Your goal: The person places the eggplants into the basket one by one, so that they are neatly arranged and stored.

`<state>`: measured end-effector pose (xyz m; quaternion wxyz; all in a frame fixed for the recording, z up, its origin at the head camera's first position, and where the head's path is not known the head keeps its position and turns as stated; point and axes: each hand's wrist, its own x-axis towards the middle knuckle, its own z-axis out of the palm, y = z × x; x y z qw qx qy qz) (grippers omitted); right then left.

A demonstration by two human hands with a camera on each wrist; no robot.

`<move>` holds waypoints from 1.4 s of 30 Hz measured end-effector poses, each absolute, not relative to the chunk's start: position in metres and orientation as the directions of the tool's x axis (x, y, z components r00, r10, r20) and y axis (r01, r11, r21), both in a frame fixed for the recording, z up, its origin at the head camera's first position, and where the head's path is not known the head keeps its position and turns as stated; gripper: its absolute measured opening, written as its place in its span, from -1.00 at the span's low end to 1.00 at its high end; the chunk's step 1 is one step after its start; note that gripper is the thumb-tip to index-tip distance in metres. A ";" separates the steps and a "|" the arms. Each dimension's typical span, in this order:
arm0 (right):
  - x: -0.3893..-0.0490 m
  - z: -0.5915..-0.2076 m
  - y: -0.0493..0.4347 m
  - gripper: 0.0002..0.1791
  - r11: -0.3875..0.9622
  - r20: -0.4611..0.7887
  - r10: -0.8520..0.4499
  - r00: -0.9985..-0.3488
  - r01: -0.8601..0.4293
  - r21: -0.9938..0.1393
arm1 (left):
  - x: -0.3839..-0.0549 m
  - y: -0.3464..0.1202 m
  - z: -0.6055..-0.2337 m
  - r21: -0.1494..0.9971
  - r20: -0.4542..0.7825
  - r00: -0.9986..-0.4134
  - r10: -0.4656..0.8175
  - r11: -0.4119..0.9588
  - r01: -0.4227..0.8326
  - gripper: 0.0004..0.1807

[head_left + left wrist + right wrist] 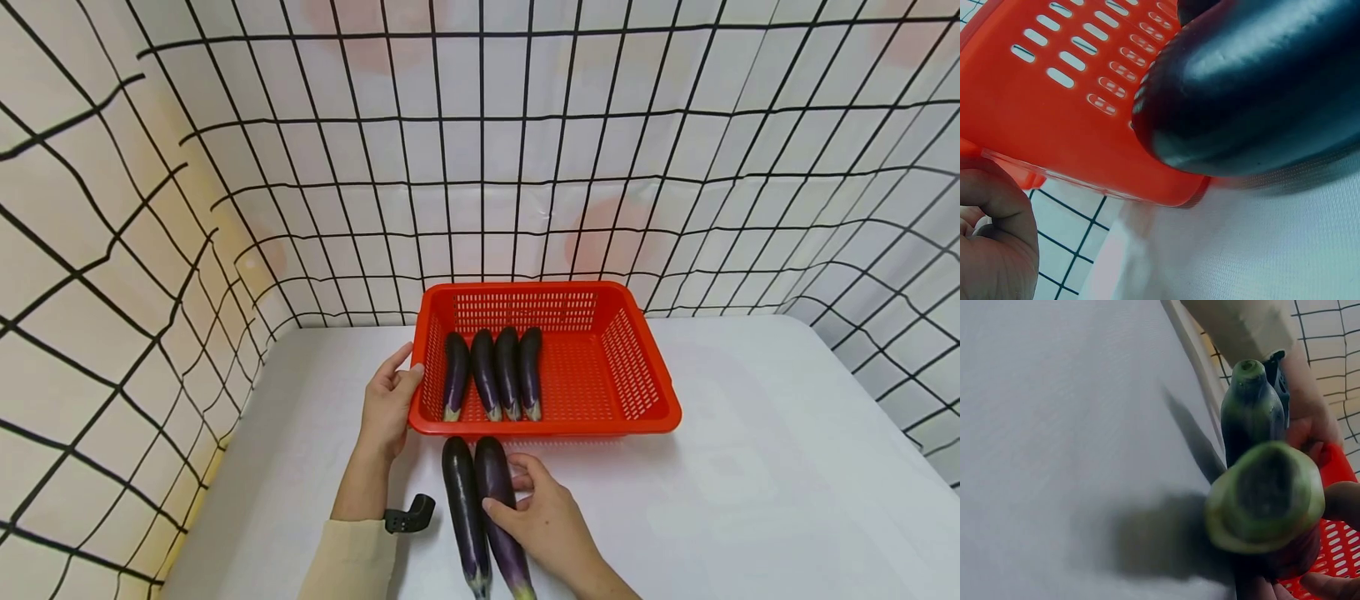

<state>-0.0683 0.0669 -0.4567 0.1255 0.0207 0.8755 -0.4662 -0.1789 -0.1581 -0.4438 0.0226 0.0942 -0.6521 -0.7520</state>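
A red plastic basket (547,427) stands on the white table, with several dark purple eggplants (507,371) lined up side by side in its left part. At its left rim, my left hand (385,414) grips the edge, thumb over the top. In front of the basket two more eggplants lie side by side, tips toward the basket. My right hand (547,518) holds the right eggplant (495,477) from its right side, thumb on top. The left eggplant (463,512) is close beside it. In the right wrist view a green stem end (1266,497) fills the front.
Black wire grid panels (480,150) rise behind the table and along both sides, with white cloth behind them. A black wrist camera (411,514) sticks out from the left wrist, near the left eggplant. White tabletop (772,467) extends to the right of the basket.
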 end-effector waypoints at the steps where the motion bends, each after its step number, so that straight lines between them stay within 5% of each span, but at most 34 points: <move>1: -0.068 -0.457 0.067 -0.23 0.565 -0.237 -0.083 -0.968 0.151 -0.811 | -0.179 -0.158 -0.443 0.985 -0.112 -0.981 -0.158 -0.149 -0.089 -0.47; 28: -0.053 -0.420 0.078 -0.21 0.405 -0.379 -0.167 -0.910 0.287 -0.868 | -0.178 -0.158 -0.442 0.984 -0.121 -0.980 -0.155 -0.151 -0.097 -0.47; 42: -0.069 -0.373 0.101 -0.27 0.306 -0.278 -0.060 -0.959 0.247 -0.920 | -0.177 -0.158 -0.442 0.983 -0.109 -0.982 -0.155 -0.163 -0.084 -0.47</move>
